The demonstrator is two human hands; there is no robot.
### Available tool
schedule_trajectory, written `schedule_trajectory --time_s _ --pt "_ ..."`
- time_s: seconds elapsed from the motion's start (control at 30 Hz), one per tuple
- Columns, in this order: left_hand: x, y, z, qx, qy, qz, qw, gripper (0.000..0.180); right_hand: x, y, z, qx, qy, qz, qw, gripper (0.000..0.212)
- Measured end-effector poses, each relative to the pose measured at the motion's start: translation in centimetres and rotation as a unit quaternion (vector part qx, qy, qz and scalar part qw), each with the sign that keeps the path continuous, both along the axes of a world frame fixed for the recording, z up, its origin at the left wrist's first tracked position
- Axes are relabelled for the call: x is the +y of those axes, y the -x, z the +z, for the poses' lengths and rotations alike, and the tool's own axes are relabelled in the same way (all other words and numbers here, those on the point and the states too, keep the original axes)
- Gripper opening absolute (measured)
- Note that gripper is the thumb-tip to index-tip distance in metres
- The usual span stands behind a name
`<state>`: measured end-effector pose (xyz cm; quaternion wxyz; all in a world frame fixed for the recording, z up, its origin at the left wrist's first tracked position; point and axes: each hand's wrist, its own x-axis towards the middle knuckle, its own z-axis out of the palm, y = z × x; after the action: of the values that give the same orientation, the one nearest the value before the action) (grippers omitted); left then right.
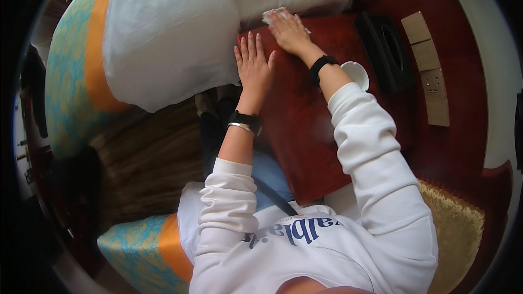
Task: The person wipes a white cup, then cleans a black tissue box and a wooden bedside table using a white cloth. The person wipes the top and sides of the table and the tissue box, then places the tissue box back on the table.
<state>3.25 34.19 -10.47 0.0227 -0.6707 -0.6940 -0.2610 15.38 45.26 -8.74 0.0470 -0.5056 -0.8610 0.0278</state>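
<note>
My right hand point(291, 34) lies flat over a folded white cloth point(271, 16), pressing it to the far edge of a dark red wooden nightstand point(316, 125). The cloth's edges stick out past the fingers, and the rest is hidden under the palm. My left hand point(254, 71) has its fingers stretched out at the nightstand's left edge, close to the bed, and holds nothing. A small round white dish or cup point(357, 73) sits beside my right forearm, which partly covers it. Behind it, by the wall side, stands a black tissue box point(385, 51) with an oval slot.
On the left is a bed with white bedding point(169, 38) and an orange and teal runner point(71, 71). Another patterned runner point(141, 253) shows at the lower left. A socket panel point(433, 84) is on the red wooden back panel. A gold padded panel point(457, 228) lies lower right.
</note>
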Motion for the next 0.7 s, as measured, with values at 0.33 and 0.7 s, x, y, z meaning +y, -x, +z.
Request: schedule_trajectory --time_s 0.33,0.7 --pt "-0.2 -0.2 -0.1 -0.020 -0.002 -0.010 1.000 0.061 1.9 -8.0 -2.7 0.107 -0.095 -0.339 0.930 0.059" --pt "-0.4 -0.4 0.3 -0.014 -0.015 -0.015 1.000 0.060 -1.9 -5.4 -1.2 0.070 -0.043 -0.459 0.885 0.065"
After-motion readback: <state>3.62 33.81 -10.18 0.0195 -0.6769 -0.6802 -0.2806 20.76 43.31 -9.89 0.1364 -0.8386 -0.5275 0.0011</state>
